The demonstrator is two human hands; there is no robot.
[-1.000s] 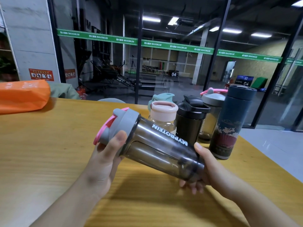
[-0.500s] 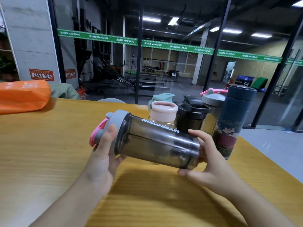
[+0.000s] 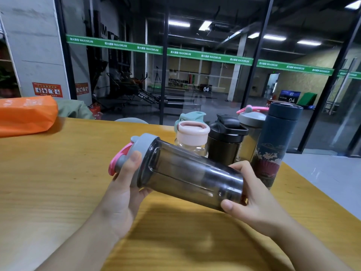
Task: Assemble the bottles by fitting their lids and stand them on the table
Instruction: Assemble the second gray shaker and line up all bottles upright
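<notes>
Six bottles are counted: one smoky shaker [image 3: 191, 173] is held nearly level above the yellow wooden bench [image 3: 58, 182], and five are stood at its far edge before a glass wall and a dim gym. Its grey lid [image 3: 143, 151] is grasped by the left hand [image 3: 125, 194], its base by the right hand [image 3: 252, 200]. Since the earlier frame, its lettering has been turned from sight.

1. Shaker bottle [image 3: 191, 173] lies sideways above the table [image 3: 58, 182], lid [image 3: 140, 153] end in the left hand [image 3: 125, 192], base in the right hand [image 3: 252, 198].
2. Behind it, five capped bottles [image 3: 226, 137] stand clustered.
3. Bag [image 3: 25, 114] sits far left.
</notes>
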